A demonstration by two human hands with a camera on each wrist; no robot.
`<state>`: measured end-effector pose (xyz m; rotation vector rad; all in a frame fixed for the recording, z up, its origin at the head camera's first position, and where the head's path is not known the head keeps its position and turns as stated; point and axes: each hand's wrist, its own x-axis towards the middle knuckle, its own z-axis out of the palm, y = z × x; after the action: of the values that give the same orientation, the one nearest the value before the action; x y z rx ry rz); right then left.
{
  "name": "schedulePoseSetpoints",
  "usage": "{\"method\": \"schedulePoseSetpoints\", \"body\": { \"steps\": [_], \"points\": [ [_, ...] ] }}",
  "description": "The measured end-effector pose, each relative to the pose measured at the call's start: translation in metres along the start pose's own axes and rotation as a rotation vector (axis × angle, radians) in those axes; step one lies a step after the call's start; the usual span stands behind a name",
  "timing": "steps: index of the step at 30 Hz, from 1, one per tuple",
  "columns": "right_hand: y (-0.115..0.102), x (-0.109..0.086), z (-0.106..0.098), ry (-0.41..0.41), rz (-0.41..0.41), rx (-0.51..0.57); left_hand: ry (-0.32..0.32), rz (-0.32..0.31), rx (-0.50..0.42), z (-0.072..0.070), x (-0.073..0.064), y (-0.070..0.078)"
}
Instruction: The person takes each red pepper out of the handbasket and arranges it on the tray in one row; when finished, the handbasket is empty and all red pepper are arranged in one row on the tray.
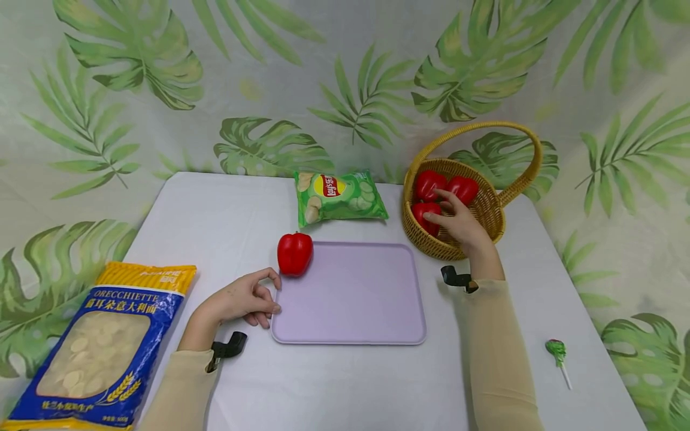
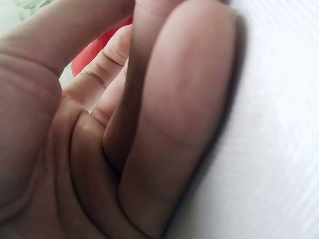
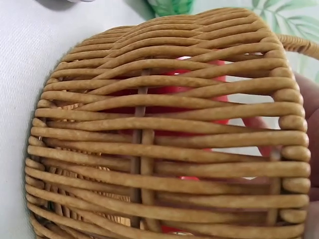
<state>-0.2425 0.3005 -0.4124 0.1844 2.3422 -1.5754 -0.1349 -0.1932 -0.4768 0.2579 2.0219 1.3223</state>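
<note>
My right hand (image 1: pixel 458 222) reaches over the rim into a wicker basket (image 1: pixel 498 206) holding several red bell peppers. Its thumb overlaps the front red bell pepper (image 1: pixel 426 221), and the forefinger extends between that one and the pepper behind. In the right wrist view the woven wall (image 3: pixel 169 149) covers most of the peppers and fingers. Loosely curled and holding nothing, my left hand (image 1: pixel 242 297) rests by the left edge of a lilac tray (image 1: pixel 350 299). Another red bell pepper (image 1: pixel 294 254) stands on the tray's far left corner. The left wrist view is filled by bent fingers (image 2: pixel 184 84).
Behind the tray lies a green Lay's chip bag (image 1: pixel 342 197). A blue and yellow orecchiette pasta bag (image 1: pixel 102 341) is at the table's left edge. On the right side lies a green-wrapped lollipop (image 1: pixel 557 353). The basket's tall handle (image 1: pixel 480 126) arches over its opening.
</note>
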Motion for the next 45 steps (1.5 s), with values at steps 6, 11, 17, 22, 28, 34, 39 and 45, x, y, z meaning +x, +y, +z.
{"method": "schedulePoseSetpoints", "body": {
  "steps": [6,11,17,22,28,34,39,45],
  "points": [
    [-0.001,0.004,0.000,-0.022,0.030,-0.015,0.003,-0.004,0.007,0.000,0.001,0.000],
    [0.002,0.007,0.000,-0.030,0.029,-0.026,0.005,-0.001,0.004,0.000,0.001,0.000],
    [0.006,0.011,-0.001,-0.035,0.040,-0.033,0.005,-0.001,-0.007,0.001,0.000,-0.001],
    [0.008,0.013,-0.002,-0.026,0.034,-0.036,0.011,0.008,-0.011,0.000,0.000,-0.002],
    [0.009,0.012,-0.001,0.002,0.047,-0.034,0.009,0.008,-0.014,0.001,0.000,-0.002],
    [0.004,0.003,0.000,0.046,0.015,-0.042,0.010,0.007,-0.010,0.001,0.001,-0.001],
    [0.004,-0.005,-0.001,0.121,-0.015,-0.038,0.008,0.007,-0.006,0.001,0.001,-0.002],
    [-0.004,-0.013,-0.003,0.169,-0.069,-0.010,0.012,0.011,-0.004,0.001,0.000,-0.002]
  ]
}}
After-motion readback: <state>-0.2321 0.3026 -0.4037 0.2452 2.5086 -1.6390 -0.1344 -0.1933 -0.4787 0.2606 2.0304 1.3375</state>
